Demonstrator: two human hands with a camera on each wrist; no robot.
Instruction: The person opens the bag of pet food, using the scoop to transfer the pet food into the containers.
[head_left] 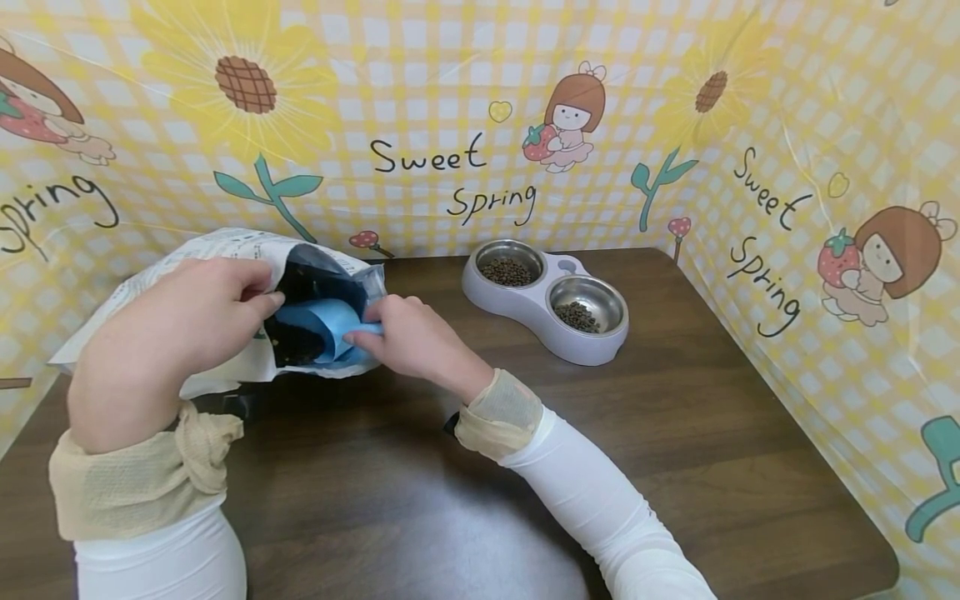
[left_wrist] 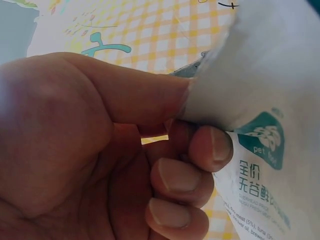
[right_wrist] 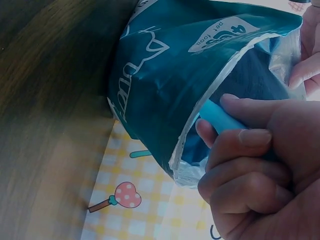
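A pet food bag, white on one side and teal on the other, lies at the left of the table with its mouth facing right. My left hand pinches the edge of its opening between thumb and fingers, as the left wrist view shows up close. In my right hand is the handle of a light blue scoop, whose cup sits inside the bag mouth. Dark kibble shows beside the cup. From the right wrist view, the scoop's handle runs between thumb and curled fingers; its cup is hidden there.
A pale lilac double feeder stands at the back of the brown wooden table, right of the bag. Each of its two steel bowls contains kibble. A yellow checked cloth with printed flowers and figures hangs behind and around the table.
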